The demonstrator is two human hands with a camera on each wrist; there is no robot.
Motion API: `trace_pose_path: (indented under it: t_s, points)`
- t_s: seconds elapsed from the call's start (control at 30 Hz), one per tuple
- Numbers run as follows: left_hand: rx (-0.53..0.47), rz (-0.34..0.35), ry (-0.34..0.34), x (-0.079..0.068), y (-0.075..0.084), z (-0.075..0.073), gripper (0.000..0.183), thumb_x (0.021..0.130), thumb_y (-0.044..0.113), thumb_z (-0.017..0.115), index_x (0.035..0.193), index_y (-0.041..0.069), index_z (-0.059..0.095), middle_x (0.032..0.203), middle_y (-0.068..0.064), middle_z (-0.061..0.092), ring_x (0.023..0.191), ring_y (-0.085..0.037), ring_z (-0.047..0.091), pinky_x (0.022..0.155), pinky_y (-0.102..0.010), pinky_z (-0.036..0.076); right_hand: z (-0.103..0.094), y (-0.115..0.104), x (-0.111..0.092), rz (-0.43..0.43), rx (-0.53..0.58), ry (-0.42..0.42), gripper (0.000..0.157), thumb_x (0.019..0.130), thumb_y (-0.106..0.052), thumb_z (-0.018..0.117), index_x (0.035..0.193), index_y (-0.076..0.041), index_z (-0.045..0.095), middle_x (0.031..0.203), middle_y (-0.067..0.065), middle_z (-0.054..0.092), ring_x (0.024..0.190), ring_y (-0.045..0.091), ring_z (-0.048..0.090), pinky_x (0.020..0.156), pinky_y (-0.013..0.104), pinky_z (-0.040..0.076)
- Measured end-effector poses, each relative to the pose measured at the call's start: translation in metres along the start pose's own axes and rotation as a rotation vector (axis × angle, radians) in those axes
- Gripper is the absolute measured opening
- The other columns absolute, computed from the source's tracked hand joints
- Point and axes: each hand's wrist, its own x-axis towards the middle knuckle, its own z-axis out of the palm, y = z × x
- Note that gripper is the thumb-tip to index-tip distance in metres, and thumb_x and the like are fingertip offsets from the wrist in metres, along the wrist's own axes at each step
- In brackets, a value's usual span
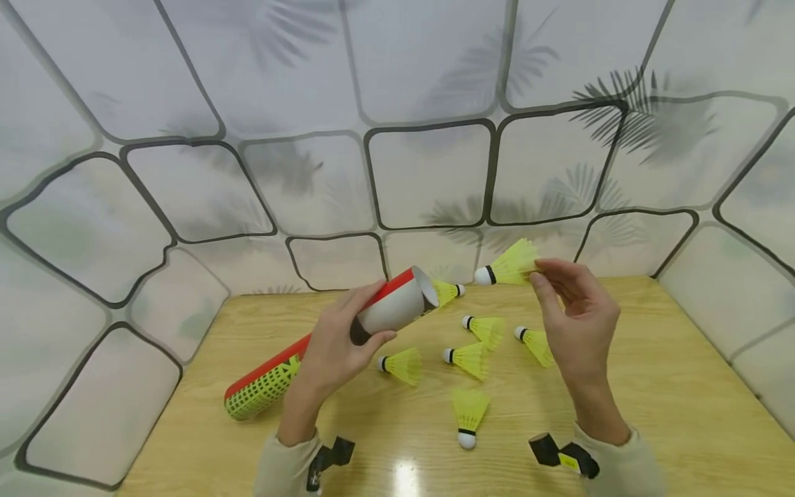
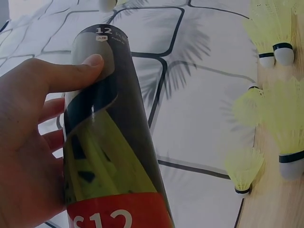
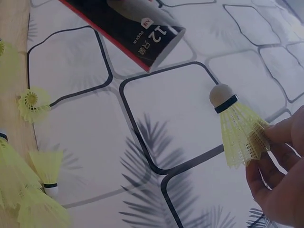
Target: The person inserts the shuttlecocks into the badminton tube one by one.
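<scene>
Shuttlecock (image 1: 506, 266) left of right hand (image 1: 580, 317), cork (image 1: 484, 275) toward tube (image 1: 394, 307); thumb and fingers nearly together, pinching skirt edge (image 1: 528, 261); left hand (image 1: 338, 345) curled round tube (tilted).

A pale wall covering (image 1: 428, 176) — printed with rounded cells outlined in black and grey, plus shadowy palm fronds (image 1: 627, 114) — backs and flanks a light wood-grain tabletop (image 1: 683, 359), where a whitish glare spot (image 1: 406, 478) gleams low in the head view.

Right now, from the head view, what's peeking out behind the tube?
A yellow shuttlecock: its white tip and part of its skirt show; the tube covers the rest.
</scene>
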Motion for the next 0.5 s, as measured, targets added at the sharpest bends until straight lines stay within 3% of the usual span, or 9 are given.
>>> trace_pose_path:
  t_s: [0.5]
  points:
    - [0.0, 0.019, -0.002, 0.002, 0.008, 0.011, 0.071, 0.087, 0.028, 0.084, 0.15, 0.02, 0.053, 0.14, -0.004, 0.059, 0.108, -0.025, 0.064, 0.082, -0.042, 0.056, 0.023, 0.007, -0.019, -0.004, -0.069, -0.081, 0.021, 0.086, 0.022, 0.068, 0.106, 0.015, 0.069, 0.1, 0.013, 0.072, 0.092, 0.016, 0.071, 0.086, 0.025, 0.054]
